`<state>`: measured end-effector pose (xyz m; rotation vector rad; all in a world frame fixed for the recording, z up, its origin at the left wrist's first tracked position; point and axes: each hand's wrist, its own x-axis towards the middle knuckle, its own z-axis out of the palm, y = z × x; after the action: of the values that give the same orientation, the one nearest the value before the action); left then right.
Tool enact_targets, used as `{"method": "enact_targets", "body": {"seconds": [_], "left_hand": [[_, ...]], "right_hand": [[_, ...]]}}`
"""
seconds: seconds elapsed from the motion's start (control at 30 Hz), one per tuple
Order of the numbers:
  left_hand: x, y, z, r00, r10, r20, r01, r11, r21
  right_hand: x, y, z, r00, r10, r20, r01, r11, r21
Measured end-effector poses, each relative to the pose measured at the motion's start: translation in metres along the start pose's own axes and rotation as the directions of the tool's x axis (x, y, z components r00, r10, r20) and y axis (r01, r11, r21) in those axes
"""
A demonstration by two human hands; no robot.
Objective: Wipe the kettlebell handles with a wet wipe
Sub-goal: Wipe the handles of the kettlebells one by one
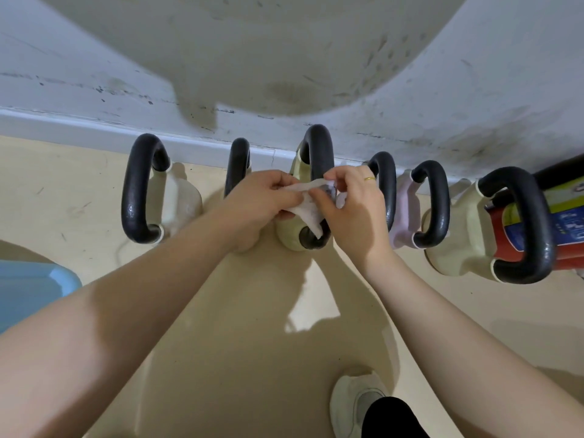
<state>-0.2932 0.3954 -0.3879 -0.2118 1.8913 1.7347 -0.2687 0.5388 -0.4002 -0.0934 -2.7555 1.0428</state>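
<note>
I see a scuffed white wall [474, 99] with a pale skirting board [79, 128] above a beige floor [474, 311]. A red fire extinguisher [565, 241] lies far right, a blue tub [28, 286] sits far left, and a white shoe [354, 403] shows at the bottom.

Narrow gaps between crowded kettlebell handles [319, 159].

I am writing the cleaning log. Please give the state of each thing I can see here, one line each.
wet wipe: unfolded, stretched between both hands, grey marks on it.
left hand: pinches the wipe.
right hand: pinches the wipe, ring on one finger.
middle kettlebell handle: upright, wipe hanging against it.
other kettlebells: upright by the wall, untouched.
</note>
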Motion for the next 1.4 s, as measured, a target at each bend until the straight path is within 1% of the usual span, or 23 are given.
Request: {"method": "enact_targets", "body": {"seconds": [0.07,0.13,0.2,0.27,0.33,0.4,0.43,0.53,0.57,0.6,0.63,0.67,0.7,0.77,0.8,0.87,0.93,1.03,1.07,1.17,1.2,1.33,1.4], "left_hand": [[0.003,0.006,-0.011,1.0,-0.009,0.017,0.008,0.999,0.038],[0.006,0.007,-0.018,0.999,0.031,-0.035,-0.022,0.97,0.24],[0.009,0.006,-0.013,0.993,0.088,-0.075,-0.043,0.885,0.463],[0.014,0.003,-0.001,0.981,0.155,-0.117,-0.061,0.818,0.572],[0.021,0.003,0.009,0.974,0.177,-0.143,-0.055,0.791,0.609],[0.027,0.009,0.012,0.979,0.155,-0.134,-0.051,0.816,0.576],[0.029,0.013,0.013,0.982,0.144,-0.123,-0.062,0.859,0.509],[0.029,0.022,0.015,0.99,0.08,-0.119,-0.059,0.984,0.169],[0.029,0.023,0.015,0.99,0.059,-0.129,-0.049,0.996,0.078],[0.03,0.024,0.015,0.99,0.041,-0.133,-0.037,0.999,0.034],[0.031,0.024,0.016,0.99,0.034,-0.138,-0.032,0.999,0.023],[0.033,0.023,0.016,0.989,0.045,-0.143,-0.036,0.997,0.062],[0.035,0.021,0.017,0.987,0.066,-0.148,-0.047,0.99,0.129],[0.039,0.017,0.018,0.982,0.09,-0.167,-0.057,0.979,0.194],[0.039,0.016,0.019,0.983,0.068,-0.17,-0.041,0.987,0.154],[0.04,0.014,0.017,0.983,0.005,-0.185,-0.001,1.0,0.021],[0.038,0.014,0.014,0.979,-0.033,-0.201,0.025,0.999,-0.044],[0.035,0.008,0.01,0.982,-0.075,-0.175,0.062,0.995,-0.078],[0.035,0.006,0.009,0.983,-0.084,-0.164,0.072,0.994,-0.081],[0.032,0.002,0.008,0.981,-0.102,-0.168,0.094,0.994,-0.058],[0.032,0.001,0.007,0.98,-0.102,-0.17,0.096,0.994,-0.045],[0.026,0.001,0.004,0.989,-0.078,-0.126,0.08,0.997,0.011],[0.023,0.001,0.003,0.992,-0.067,-0.106,0.071,0.997,0.035]], "right_hand": [[0.0,0.002,0.001,0.999,0.042,0.017,-0.043,0.999,0.017],[-0.003,0.003,0.0,0.999,0.024,0.036,-0.024,1.0,-0.009],[-0.004,0.002,0.0,0.999,0.014,0.052,-0.013,1.0,-0.007],[0.0,-0.003,-0.001,0.99,0.107,0.097,-0.106,0.994,-0.011],[0.012,-0.014,-0.003,0.947,0.255,0.196,-0.255,0.967,-0.025],[0.029,-0.02,-0.001,0.874,0.396,0.281,-0.41,0.912,-0.011],[0.036,-0.022,0.002,0.852,0.423,0.309,-0.452,0.892,0.023],[0.04,-0.019,0.009,0.819,0.424,0.386,-0.532,0.814,0.235],[0.033,-0.013,0.009,0.807,0.412,0.422,-0.558,0.767,0.317],[0.025,-0.01,0.007,0.784,0.4,0.475,-0.597,0.698,0.396],[0.018,-0.009,0.003,0.754,0.374,0.54,-0.634,0.628,0.451],[0.015,-0.008,0.0,0.725,0.344,0.597,-0.666,0.57,0.481],[0.018,-0.006,-0.001,0.715,0.332,0.616,-0.679,0.542,0.495],[0.036,-0.005,0.005,0.729,0.376,0.571,-0.68,0.488,0.547],[0.045,-0.006,0.008,0.723,0.426,0.544,-0.691,0.464,0.555],[0.047,-0.008,0.014,0.729,0.456,0.51,-0.684,0.487,0.543],[0.036,-0.002,0.014,0.724,0.419,0.547,-0.686,0.519,0.51],[0.029,0.003,0.006,0.657,0.364,0.66,-0.733,0.511,0.449],[0.034,0.006,0.006,0.648,0.355,0.674,-0.74,0.502,0.447],[0.045,0.0,0.006,0.676,0.385,0.628,-0.734,0.419,0.534],[0.041,0.0,0.009,0.699,0.378,0.607,-0.714,0.425,0.557],[0.002,0.002,0.012,0.711,0.384,0.589,-0.685,0.567,0.457],[0.006,0.005,0.01,0.714,0.373,0.593,-0.678,0.581,0.45]]}}
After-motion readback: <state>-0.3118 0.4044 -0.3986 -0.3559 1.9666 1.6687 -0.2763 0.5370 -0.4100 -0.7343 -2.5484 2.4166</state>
